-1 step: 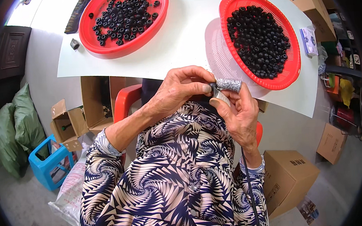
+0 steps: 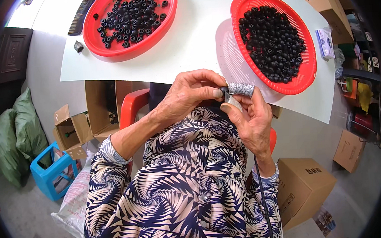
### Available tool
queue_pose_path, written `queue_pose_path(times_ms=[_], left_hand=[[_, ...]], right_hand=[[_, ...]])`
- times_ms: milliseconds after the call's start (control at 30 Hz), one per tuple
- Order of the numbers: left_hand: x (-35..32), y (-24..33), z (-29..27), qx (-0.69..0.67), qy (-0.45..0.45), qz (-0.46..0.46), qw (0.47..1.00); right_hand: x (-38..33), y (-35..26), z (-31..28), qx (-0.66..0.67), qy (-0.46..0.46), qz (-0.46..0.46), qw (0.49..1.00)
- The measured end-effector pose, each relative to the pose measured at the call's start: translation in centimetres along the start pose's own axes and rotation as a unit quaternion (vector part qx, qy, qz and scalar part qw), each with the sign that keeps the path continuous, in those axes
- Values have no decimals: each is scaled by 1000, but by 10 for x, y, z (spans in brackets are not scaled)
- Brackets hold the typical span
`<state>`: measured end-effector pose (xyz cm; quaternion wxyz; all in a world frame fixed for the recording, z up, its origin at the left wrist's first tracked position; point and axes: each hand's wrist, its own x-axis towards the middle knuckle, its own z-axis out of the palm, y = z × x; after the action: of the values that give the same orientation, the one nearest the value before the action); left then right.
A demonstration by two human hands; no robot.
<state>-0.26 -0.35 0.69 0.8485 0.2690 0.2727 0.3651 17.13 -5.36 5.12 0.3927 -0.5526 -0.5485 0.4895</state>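
Observation:
Just past the table's near edge, above my lap, my two hands meet. Between thumb and forefinger, my left hand (image 2: 184, 93) pinches a small black rounded part (image 2: 224, 93), like those in the trays. My right hand (image 2: 255, 123) is closed against it from the other side. A grey speckled sleeve (image 2: 241, 89) appears to cover its forefinger. By the right thumb tip shows a small whitish piece (image 2: 234, 103), partly hidden by the fingers; its kind cannot be made out. Black parts (image 2: 273, 44) fill a red slotted basket (image 2: 235, 22) at the right, near my right hand.
At the far left of the white table (image 2: 194, 40), a red round tray (image 2: 140, 50) holds scattered black parts. Beside it lie a brush (image 2: 81, 14) and a short grey tube (image 2: 79, 47). A blue stool (image 2: 45, 171) and cardboard boxes (image 2: 306, 190) stand around my red chair (image 2: 133, 107).

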Motion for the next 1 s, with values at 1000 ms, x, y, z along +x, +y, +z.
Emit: queue_pose_path(times_ms=[1000], left_hand=[[2, 0, 2, 32, -12, 10, 999]], right_hand=[[0, 12, 4, 70, 28, -33, 997]])
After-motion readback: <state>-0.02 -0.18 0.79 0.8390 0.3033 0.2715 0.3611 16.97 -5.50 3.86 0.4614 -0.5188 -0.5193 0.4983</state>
